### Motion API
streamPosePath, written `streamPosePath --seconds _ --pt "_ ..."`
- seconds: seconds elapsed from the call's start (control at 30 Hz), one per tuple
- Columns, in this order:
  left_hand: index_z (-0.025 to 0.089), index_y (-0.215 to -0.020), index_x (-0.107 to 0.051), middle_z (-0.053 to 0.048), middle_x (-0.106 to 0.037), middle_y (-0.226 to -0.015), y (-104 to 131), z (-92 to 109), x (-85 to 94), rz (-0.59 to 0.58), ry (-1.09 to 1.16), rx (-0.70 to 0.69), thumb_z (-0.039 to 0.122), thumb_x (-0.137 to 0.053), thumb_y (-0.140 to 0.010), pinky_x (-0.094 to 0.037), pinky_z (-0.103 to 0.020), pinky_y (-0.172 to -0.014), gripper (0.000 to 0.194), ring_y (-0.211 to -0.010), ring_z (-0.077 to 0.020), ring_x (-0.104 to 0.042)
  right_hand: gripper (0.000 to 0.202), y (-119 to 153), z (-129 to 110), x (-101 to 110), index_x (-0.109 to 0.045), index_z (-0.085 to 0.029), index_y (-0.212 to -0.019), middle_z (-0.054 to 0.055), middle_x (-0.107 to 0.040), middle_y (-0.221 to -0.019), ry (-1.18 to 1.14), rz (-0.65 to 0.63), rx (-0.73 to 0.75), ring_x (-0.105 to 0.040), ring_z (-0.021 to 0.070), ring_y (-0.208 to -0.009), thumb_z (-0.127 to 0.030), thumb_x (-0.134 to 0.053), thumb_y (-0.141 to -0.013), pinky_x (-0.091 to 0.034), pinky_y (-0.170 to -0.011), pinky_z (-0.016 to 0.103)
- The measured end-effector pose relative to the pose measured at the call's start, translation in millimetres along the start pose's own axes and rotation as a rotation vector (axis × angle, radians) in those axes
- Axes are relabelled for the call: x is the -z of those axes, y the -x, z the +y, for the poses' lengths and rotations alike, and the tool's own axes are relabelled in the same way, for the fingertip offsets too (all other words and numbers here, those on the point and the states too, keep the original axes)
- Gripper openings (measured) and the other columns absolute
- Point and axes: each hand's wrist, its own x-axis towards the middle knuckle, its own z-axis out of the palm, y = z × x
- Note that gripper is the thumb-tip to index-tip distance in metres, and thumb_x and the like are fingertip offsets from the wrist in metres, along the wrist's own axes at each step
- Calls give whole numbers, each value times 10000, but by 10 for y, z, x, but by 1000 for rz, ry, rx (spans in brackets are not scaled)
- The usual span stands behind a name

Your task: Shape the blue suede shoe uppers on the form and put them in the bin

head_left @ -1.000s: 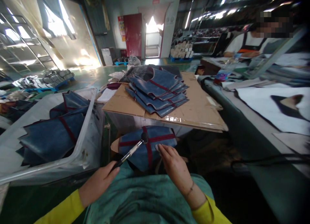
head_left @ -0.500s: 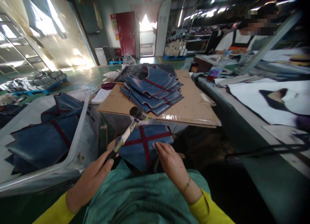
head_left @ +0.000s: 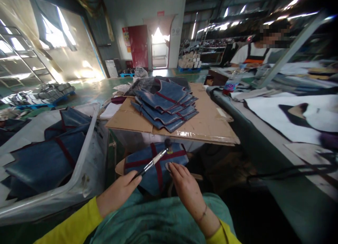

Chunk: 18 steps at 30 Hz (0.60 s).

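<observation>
My left hand (head_left: 124, 188) is closed around the dark grip of a mallet (head_left: 155, 159) with a black head. The mallet head is low over the upper right of a blue leather-like piece (head_left: 144, 163) crossed by dark red bands. I cannot tell whether the head touches it. At the piece's right side my right hand (head_left: 183, 182) has its fingers pinched together around a small dark rounded thing (head_left: 168, 166), too small to name. The piece lies in front of my green apron (head_left: 148, 221), on a support mostly hidden beneath it.
Similar blue pieces (head_left: 169, 105) are stacked on a cardboard sheet (head_left: 211, 120) ahead. More lie in a whitish plastic bin (head_left: 88, 152) at left. A worktable (head_left: 258, 138) with fabric and a bottle (head_left: 231, 82) runs along the right, where a person (head_left: 255, 54) works.
The mallet has swung down and to the right, its head now low over the blue piece. My left hand moved right with it. My right hand stays at the same spot on the piece.
</observation>
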Motion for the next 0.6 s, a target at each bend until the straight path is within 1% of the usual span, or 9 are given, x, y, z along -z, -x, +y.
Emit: streamPosePath --seconds 0.1,0.13,0.2,0.27,0.37,0.4,0.43,0.53,0.6 --pt "195 -1037 -583 -19 -629 -788 -152 92 -41 60 -10 -49 505 -321 -914 -453 -231 -704 424 -747 -147 -575 387 0 -1 4 -497 -169 -1276 114 -588 -1178 3 11 5 -542 227 -1075 -144 -405 -901 -490 -913 392" --pt "200 -1014 -589 -17 -633 -789 -207 123 -51 47 -31 -60 506 -342 -906 -454 -236 -708 408 -752 -152 -579 386 0 -1 6 -498 -167 -1274 115 -588 -1176 6 16 4 -542 228 -1074 -143 -405 -900 -491 -913 394" --pt "199 -918 -597 -12 -633 -774 -314 186 -64 -16 -95 -64 505 -376 -893 -452 -248 -704 378 -744 -161 -584 379 -2 0 11 -504 -158 -1264 116 -591 -1168 15 13 12 -542 231 -1068 -139 -413 -896 -495 -906 391" --pt "201 -888 -583 -10 -633 -782 -398 249 -67 -44 -149 -81 491 -358 -903 -446 -253 -714 368 -753 -164 -592 376 -4 4 11 -507 -150 -1257 113 -595 -1164 22 2 22 -542 234 -1064 -131 -422 -891 -500 -900 386" --pt "218 -982 -548 -21 -641 -849 -463 308 -83 58 -197 -143 475 -308 -927 -426 -256 -772 355 -857 -175 -603 381 -10 16 1 -497 -145 -1263 111 -596 -1160 14 -4 32 -541 225 -1068 -126 -424 -889 -494 -918 380" --pt "219 -989 -541 -27 -642 -853 -472 309 -95 68 -225 -149 474 -312 -927 -423 -263 -776 348 -875 -184 -606 381 -12 22 -3 -494 -147 -1265 112 -594 -1161 11 1 32 -541 224 -1069 -128 -422 -891 -491 -923 382" --pt "214 -973 -540 -34 -643 -841 -476 297 -109 50 -258 -141 470 -320 -924 -424 -271 -763 341 -867 -195 -612 378 -15 29 -6 -494 -148 -1263 113 -594 -1158 9 8 34 -543 223 -1066 -132 -419 -893 -492 -921 386" --pt "201 -879 -550 -37 -643 -792 -482 200 -111 -31 -299 -84 458 -337 -919 -428 -276 -710 336 -790 -198 -624 364 -21 56 -7 -503 -158 -1249 116 -599 -1131 -5 14 42 -558 226 -1039 -137 -403 -899 -505 -894 392" --pt "205 -897 -563 -21 -646 -799 -501 99 -28 25 -254 -68 477 -333 -917 -429 -259 -698 357 -781 -180 -620 361 -18 73 -6 -500 -165 -1249 114 -600 -1118 -33 3 46 -563 223 -1031 -144 -405 -901 -506 -892 388"
